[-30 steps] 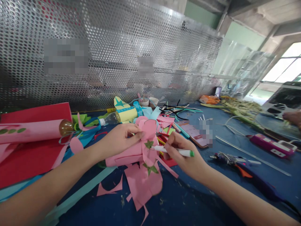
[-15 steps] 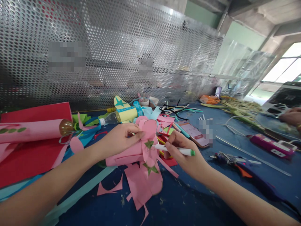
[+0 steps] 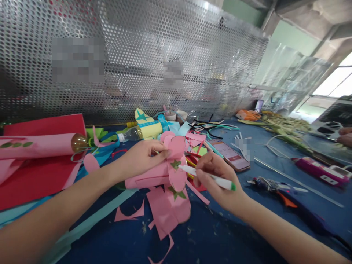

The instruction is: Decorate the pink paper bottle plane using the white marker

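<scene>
My left hand pinches the upper left part of a pink paper cutout with rounded ends, thumb on top. A green star is coloured on the cutout. Closed around a white marker with a green end cap, my right hand holds its tip at the star's right side. Under the cutout lies a pink paper-wrapped roll. Below it, another pink piece bears a second green star, partly covered.
Pink scraps lie in front. A bottle wrapped in pink paper rests on red sheets at left. To the right are a phone, a glue gun and a purple power strip. Another person's hand shows at the far right.
The marker now lies at a steeper slant, its green end lower and farther right. My left hand keeps its grip on the cutout. The view has shifted slightly.
</scene>
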`<state>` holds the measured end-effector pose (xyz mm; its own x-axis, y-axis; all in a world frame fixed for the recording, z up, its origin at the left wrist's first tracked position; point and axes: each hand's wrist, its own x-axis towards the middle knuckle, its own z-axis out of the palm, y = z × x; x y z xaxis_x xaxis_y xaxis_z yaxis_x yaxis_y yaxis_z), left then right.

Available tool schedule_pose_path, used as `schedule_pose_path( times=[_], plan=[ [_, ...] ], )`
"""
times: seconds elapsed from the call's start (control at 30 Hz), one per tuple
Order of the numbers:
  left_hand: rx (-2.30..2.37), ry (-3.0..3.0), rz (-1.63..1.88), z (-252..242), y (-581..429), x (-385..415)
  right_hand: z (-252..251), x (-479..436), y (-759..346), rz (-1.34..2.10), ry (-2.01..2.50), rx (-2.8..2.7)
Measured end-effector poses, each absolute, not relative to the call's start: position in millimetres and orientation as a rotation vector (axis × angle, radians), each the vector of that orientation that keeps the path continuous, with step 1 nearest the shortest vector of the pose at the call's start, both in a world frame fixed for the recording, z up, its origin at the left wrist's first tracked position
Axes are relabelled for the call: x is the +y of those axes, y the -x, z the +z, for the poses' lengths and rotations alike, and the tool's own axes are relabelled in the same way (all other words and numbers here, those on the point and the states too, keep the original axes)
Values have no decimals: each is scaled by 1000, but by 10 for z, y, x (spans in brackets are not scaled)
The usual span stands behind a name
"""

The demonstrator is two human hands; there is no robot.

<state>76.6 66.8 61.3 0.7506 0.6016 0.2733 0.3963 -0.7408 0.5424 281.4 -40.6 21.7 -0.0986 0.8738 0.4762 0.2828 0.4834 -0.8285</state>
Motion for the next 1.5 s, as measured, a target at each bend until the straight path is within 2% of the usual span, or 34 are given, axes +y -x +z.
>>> schedule_pose_path(
  times=[0.13, 0.37, 0.63, 0.9, 1.5],
  plan=[
    [773, -2505, 598, 619, -778, 667, 193, -428, -2811, 561, 993, -1764],
    [796, -2499, 594, 611, -790, 669, 114, -416, -2784, 716, 1067, -1628],
    [765, -2529, 597, 590, -790, 681, 146, -393, -2796, 598, 990, -1606],
    [780, -2537, 587, 594, -786, 689, 166, -377, -2805, 697, 990, -1685],
    [754, -2534, 608, 602, -792, 682, 164, -373, -2812, 654, 1073, -1724]
  ],
)
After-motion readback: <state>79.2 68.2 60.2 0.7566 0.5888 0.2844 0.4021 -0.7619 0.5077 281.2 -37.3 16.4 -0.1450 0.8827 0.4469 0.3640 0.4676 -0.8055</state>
